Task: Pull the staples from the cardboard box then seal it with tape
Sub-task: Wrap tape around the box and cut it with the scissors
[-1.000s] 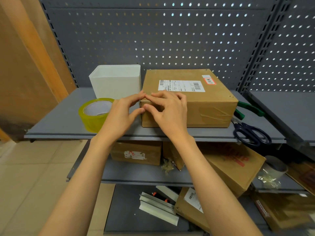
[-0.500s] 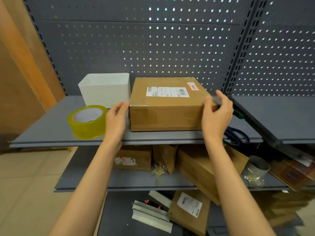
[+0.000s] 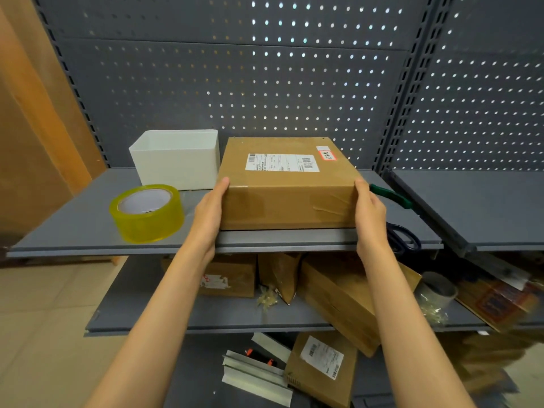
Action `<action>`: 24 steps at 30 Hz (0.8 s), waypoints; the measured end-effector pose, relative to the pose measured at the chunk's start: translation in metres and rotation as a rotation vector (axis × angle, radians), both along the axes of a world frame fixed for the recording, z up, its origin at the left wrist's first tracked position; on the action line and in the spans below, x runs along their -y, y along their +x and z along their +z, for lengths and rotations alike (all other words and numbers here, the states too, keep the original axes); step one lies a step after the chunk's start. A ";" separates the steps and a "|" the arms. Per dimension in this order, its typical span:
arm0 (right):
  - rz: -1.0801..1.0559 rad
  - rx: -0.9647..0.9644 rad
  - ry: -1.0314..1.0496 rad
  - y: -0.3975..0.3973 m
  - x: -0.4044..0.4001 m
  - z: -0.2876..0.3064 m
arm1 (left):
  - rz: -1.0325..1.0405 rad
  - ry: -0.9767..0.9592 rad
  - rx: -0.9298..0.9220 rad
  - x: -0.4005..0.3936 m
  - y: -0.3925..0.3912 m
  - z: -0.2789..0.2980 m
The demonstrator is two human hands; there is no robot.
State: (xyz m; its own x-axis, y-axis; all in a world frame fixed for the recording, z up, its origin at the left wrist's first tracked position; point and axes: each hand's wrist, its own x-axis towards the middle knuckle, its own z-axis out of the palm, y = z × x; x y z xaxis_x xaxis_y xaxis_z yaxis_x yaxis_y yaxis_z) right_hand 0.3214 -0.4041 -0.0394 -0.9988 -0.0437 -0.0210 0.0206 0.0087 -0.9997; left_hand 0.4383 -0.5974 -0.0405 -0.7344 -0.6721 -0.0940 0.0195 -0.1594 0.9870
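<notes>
Grey metal shelving (image 3: 88, 228) backed by dark perforated pegboard (image 3: 294, 83), with a tan wooden panel (image 3: 35, 128) on the left and pale floor tiles (image 3: 44, 319) below. On the top shelf, from left to right: a roll of yellowish clear packing tape (image 3: 147, 212) lying flat, a white open-topped plastic bin (image 3: 176, 159) at the back, then the brown cardboard box (image 3: 287, 184) with a white barcode shipping label (image 3: 282, 162) and a small red-edged sticker (image 3: 326, 154) on its lid. Just right of the box, green-handled pliers (image 3: 388, 195) and dark-handled scissors (image 3: 403, 235), both partly hidden behind the right wrist. Lower shelves crowded with more cardboard boxes (image 3: 338, 298), a torn packet, a tape core and pale folded strips at the bottom. Half a second back, left hand (image 3: 207, 219) short of the box and right hand (image 3: 369, 214) reaching round the far right edge; now both flat against the box's near side corners, left palm on the left wall, right palm on the right wall, fingers straight and held together, pressing inward rather than curling round anything. Box itself seemingly nearer the front lip of the shelf than before, though the camera has shifted too, so hard to be sure. Box resting flat, label side up, label text reading left to right toward the viewer, longer axis running roughly left to right along the shelf, front face square to the shelf edge with clear tape creases across it.
</notes>
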 end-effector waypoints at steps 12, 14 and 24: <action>0.169 -0.046 -0.387 0.007 -0.017 0.020 | 0.056 -0.021 -0.443 0.004 0.003 0.020; 0.265 -0.047 -0.411 0.007 -0.020 0.026 | 0.070 -0.027 -0.507 0.010 0.005 0.027; 0.375 -0.043 -0.722 0.030 -0.003 0.029 | 0.112 -0.010 -0.444 -0.005 0.012 0.045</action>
